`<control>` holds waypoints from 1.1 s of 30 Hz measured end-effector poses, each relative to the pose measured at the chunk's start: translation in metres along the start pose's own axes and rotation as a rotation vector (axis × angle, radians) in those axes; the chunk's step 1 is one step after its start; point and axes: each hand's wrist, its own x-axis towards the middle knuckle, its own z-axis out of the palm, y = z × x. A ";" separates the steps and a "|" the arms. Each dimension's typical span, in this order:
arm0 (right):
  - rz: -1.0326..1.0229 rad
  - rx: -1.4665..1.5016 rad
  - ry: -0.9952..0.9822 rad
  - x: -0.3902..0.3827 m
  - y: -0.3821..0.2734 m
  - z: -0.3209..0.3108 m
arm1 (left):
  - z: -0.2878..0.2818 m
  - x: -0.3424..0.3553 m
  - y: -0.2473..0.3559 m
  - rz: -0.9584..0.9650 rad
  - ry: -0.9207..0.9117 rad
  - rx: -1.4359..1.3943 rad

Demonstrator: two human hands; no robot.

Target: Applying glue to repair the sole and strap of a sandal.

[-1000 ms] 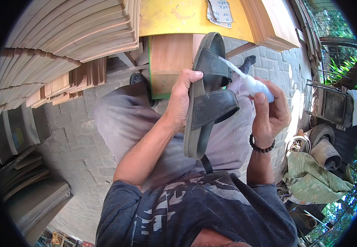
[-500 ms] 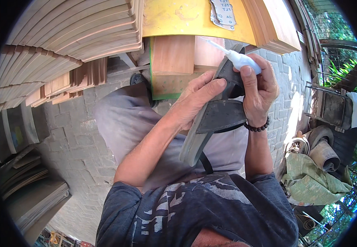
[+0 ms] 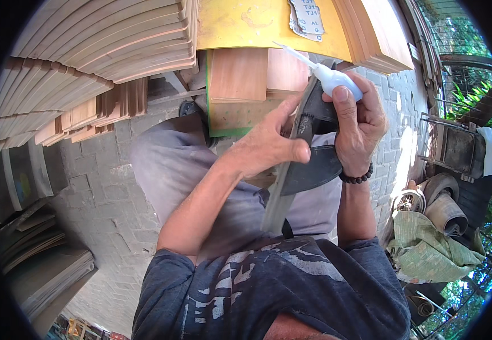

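Note:
A dark sandal [image 3: 313, 170] with a grey sole and broad black straps is held up tilted over my lap. My left hand [image 3: 263, 146] is at its left edge, fingers passing behind the sole and thumb sticking out in front, near the strap. My right hand [image 3: 358, 122], with a dark bead bracelet on the wrist, grips a small white squeeze bottle [image 3: 339, 85] between thumb and fingers. The bottle's long thin nozzle points up and left, beyond the sandal's upper end. Some right fingers are hidden behind the bottle and sandal.
Ahead stands a yellow surface [image 3: 240, 25] bearing a torn sandpaper piece [image 3: 306, 21]. Stacked wooden panels [image 3: 115, 39] rise at left, with more boards [image 3: 237, 76] underneath. To the right are a metal-framed chair [image 3: 456, 148], a wheel [image 3: 410, 201] and a green cloth [image 3: 427, 249].
The sandal has turned more edge-on, its lower end swinging right. My left thumb has come off the upper strap and moved down. The bottle has shifted slightly up and right.

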 end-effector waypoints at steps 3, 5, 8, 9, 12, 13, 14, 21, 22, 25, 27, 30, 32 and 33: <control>0.018 0.008 0.009 -0.002 0.001 -0.001 | 0.007 -0.002 0.004 0.007 0.014 0.025; 0.031 0.036 0.015 -0.001 0.000 0.000 | 0.004 -0.001 0.002 0.067 -0.035 0.069; 0.049 0.093 0.035 0.002 0.003 0.001 | 0.003 0.001 -0.001 0.112 0.017 0.163; 0.054 0.123 0.048 0.003 0.005 0.001 | 0.007 0.000 0.004 0.111 0.016 0.162; 0.104 0.171 0.048 0.001 0.003 0.004 | 0.011 -0.007 0.014 -0.219 0.153 -0.269; 0.104 0.173 0.045 0.001 0.004 0.004 | 0.004 -0.003 0.005 -0.273 0.193 -0.199; 0.113 0.171 0.031 0.000 0.007 0.004 | 0.002 -0.001 0.003 -0.328 0.231 -0.130; 0.155 0.217 0.010 0.000 0.009 0.009 | 0.007 0.001 -0.007 -0.176 0.309 -0.156; 0.156 0.218 0.007 0.000 0.008 0.009 | 0.007 0.002 -0.007 -0.152 0.295 -0.276; 0.140 0.256 -0.010 0.001 0.003 0.008 | 0.004 0.006 -0.003 -0.115 0.227 -0.434; 0.027 0.211 0.007 0.000 -0.003 0.005 | 0.004 0.005 0.001 -0.099 0.180 -0.468; -0.036 0.029 0.044 -0.011 -0.016 -0.013 | 0.013 0.005 0.009 -0.037 0.234 -0.427; -0.051 0.029 0.064 -0.022 -0.025 -0.021 | 0.019 0.003 0.015 0.025 0.419 -0.385; -0.046 -0.006 0.059 -0.028 -0.029 -0.023 | 0.018 0.002 0.016 0.027 0.427 -0.381</control>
